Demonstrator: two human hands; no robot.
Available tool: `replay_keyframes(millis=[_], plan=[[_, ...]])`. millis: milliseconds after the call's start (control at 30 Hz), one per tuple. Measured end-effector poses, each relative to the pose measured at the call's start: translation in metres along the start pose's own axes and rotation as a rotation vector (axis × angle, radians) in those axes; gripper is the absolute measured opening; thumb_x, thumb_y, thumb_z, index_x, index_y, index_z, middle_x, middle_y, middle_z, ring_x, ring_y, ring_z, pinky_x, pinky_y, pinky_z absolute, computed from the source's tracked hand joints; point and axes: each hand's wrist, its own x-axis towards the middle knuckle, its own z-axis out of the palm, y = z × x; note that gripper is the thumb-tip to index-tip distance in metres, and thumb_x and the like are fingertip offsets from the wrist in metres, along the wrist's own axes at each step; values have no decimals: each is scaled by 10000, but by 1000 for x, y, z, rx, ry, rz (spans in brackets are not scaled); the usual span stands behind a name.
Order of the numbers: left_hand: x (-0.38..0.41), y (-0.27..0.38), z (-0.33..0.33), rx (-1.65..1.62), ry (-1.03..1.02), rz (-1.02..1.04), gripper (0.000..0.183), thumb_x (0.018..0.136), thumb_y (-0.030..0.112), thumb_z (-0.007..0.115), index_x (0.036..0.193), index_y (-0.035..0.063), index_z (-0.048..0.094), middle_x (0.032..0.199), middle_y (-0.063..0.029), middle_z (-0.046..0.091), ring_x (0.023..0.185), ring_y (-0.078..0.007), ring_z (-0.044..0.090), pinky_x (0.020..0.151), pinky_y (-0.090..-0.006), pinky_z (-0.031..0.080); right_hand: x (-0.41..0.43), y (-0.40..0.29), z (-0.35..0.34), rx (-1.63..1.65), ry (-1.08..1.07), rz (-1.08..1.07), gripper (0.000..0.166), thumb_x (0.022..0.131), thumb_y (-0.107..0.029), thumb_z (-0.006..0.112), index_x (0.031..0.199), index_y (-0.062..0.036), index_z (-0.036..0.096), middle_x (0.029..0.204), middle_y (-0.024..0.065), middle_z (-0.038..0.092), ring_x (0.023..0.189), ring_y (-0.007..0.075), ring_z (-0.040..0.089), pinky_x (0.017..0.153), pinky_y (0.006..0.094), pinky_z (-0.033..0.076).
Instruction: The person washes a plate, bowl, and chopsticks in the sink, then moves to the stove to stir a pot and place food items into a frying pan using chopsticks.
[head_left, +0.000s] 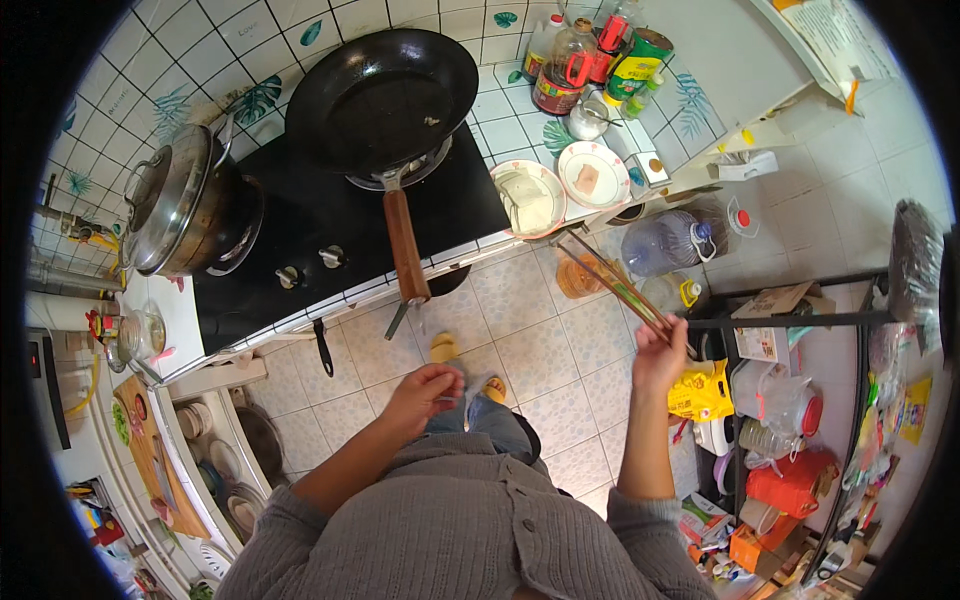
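My right hand (661, 354) grips a pair of wooden chopsticks (616, 285), tips pointing up and left towards the counter edge. In front of my waist, my left hand (424, 397) is loosely curled, thumb against the fingers, with nothing visible in it. A black frying pan (375, 105) with a wooden handle (406, 247) rests on the right burner of the black gas hob (315, 202). One small bit of food (431, 120) lies inside it. Right of the hob, one bowl (559, 202) contains pale slabs of food (529, 199); a plate (616, 161) carries a pinkish piece (587, 180).
A lidded metal pot (176, 202) occupies the left burner. Sauce bottles (559, 75) and a salt jar (589, 120) crowd the back right counter. Water jugs (667, 240) and a cluttered rack (787, 320) stand to my right. A cutting board (154, 457) with a knife lies left.
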Motion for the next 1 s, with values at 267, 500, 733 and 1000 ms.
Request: replay_keyframes(millis=[267, 500, 733, 1000], plan=[[53, 29, -24, -126, 185, 47, 172, 835, 187, 450, 934, 62, 515, 814, -36, 520, 750, -126, 496, 654, -268, 431, 139, 72, 51, -32, -108, 176, 184, 839, -218, 411, 821, -47, 476, 716, 86, 558, 566, 185, 572, 489, 264, 506], [100, 24, 27, 97, 75, 40, 193, 847, 184, 423, 968, 67, 517, 867, -28, 530, 758, -102, 494, 668, -249, 425, 210, 93, 63, -111, -119, 419, 196, 840, -227, 409, 783, -59, 493, 689, 78, 567, 580, 188, 575, 512, 290, 503], [188, 50, 113, -101, 182, 245, 341, 846, 197, 429, 1172, 129, 358, 1057, -56, 473, 895, -136, 476, 698, -274, 400, 259, 99, 64, -209, -131, 642, 229, 839, -264, 411, 776, -59, 490, 673, 81, 570, 591, 190, 575, 517, 302, 499], [266, 74, 153, -88, 418, 191, 681, 808, 197, 490, 1291, 226, 12, 1062, -82, 455, 833, -170, 509, 643, -301, 408, 305, 93, 65, -281, -146, 809, 252, 841, -263, 386, 778, -36, 476, 648, 105, 556, 555, 200, 568, 468, 307, 487]])
